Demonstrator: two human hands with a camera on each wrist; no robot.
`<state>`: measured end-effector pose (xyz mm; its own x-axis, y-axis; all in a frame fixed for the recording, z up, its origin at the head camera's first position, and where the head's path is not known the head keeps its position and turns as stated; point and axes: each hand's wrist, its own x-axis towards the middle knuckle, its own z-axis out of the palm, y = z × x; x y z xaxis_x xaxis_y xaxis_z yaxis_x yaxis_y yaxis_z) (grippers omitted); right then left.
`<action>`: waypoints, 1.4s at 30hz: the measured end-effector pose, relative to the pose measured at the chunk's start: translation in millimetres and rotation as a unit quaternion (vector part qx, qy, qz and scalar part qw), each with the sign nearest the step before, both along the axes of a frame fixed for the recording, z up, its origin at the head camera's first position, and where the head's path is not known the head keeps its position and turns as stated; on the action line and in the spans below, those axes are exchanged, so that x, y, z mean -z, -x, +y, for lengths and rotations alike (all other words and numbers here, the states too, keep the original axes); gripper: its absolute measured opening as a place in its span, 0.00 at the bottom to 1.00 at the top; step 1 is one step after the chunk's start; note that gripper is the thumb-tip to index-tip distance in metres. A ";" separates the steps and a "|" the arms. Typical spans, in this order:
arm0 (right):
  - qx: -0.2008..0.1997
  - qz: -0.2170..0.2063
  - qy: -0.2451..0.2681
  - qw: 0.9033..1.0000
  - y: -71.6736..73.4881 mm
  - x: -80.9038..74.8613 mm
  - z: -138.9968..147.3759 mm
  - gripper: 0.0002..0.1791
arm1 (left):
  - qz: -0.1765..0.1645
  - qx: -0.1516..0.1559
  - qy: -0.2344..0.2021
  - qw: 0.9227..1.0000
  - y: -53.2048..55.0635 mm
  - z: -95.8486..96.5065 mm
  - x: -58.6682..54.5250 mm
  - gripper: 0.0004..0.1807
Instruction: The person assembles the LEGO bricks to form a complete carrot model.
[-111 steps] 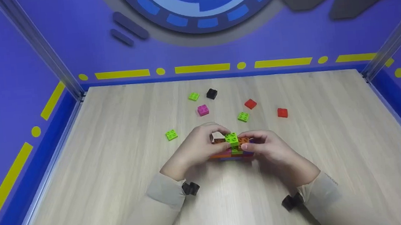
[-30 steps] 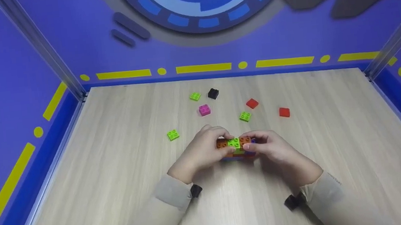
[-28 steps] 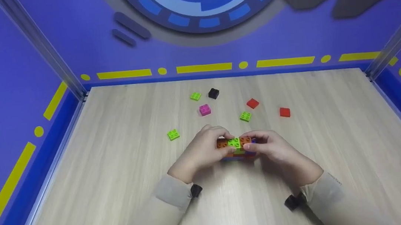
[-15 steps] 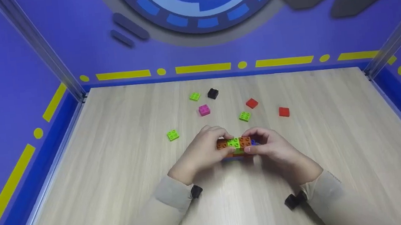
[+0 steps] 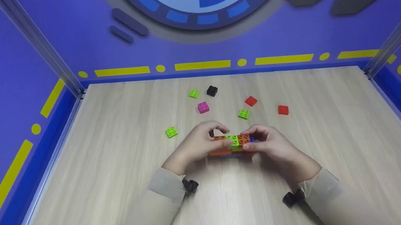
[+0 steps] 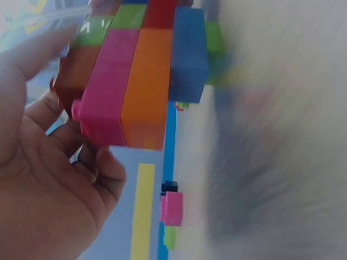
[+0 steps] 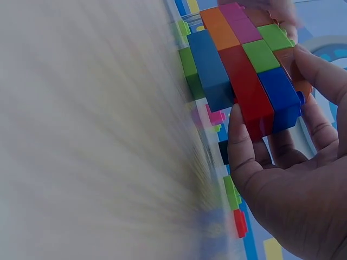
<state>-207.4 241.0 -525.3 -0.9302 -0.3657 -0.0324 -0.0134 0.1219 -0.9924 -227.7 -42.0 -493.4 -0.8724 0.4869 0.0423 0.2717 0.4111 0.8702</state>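
A stack of toy building bricks (image 5: 223,153) sits low between my two hands in the head view. Its top row shows a lime-green brick (image 5: 235,142) between two brown-orange ones; pink, orange, red and blue bricks show lower in the wrist views. My right hand (image 5: 272,144) grips the right end, thumb at the front of the brown-orange brick (image 5: 243,139) and fingers behind and under the stack (image 7: 246,81). My left hand (image 5: 196,141) is spread at the left end, thumb beside the green brick and index finger raised off it. The pink brick (image 6: 105,81) faces the left palm.
Loose bricks lie beyond the hands on the wooden table (image 5: 125,172): several lime-green ones such as the left brick (image 5: 171,132), a black brick (image 5: 212,91), a magenta brick (image 5: 203,107) and two red bricks, one at right (image 5: 283,110). Blue-purple panels (image 5: 47,39) wall the table.
The green top brick, earlier standing higher, now lies level between the brown-orange bricks. My left hand has lifted its index finger and drawn slightly left; my right hand still holds the stack.
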 end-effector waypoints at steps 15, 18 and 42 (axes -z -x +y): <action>0.009 0.012 -0.028 0.999 -3.2 -5.9 -5.6 0.23 | -0.052 -0.248 -0.057 0.966 57.0 -6.6 14.9 0.20; 0.006 0.017 -0.033 0.999 -4.1 -8.4 -5.4 0.23 | -0.058 -0.257 -0.045 0.964 66.4 -4.3 14.7 0.23; 0.017 0.005 -0.035 0.999 -2.4 -8.3 -0.4 0.24 | -0.087 -0.247 0.037 0.965 104.5 7.2 23.8 0.31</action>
